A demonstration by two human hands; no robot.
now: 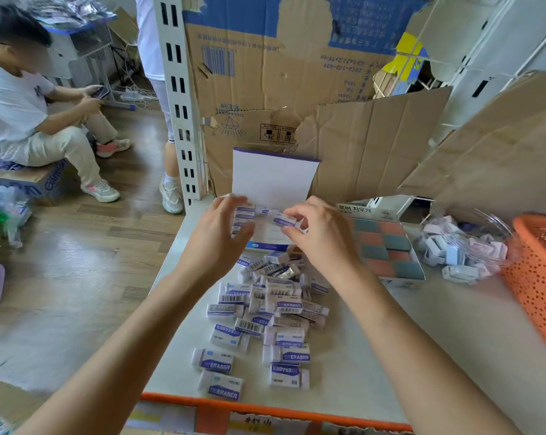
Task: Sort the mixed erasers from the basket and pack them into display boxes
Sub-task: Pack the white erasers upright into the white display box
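Note:
A white display box (273, 180) with its lid standing up sits at the back of the table; a column of white-and-purple erasers lines its left side. My right hand (320, 233) pinches one white eraser (284, 220) over the box's open tray. My left hand (216, 232) hovers at the box's left edge with its fingers spread and nothing in it. A loose pile of white erasers (273, 304) marked ERASER lies on the table in front of the box.
A box of orange and grey-green erasers (386, 249) lies to the right, then a clear bag of pale erasers (463, 251) and an orange basket (538, 277). Cardboard sheets (372, 146) stand behind. A seated person (24, 114) is at the left.

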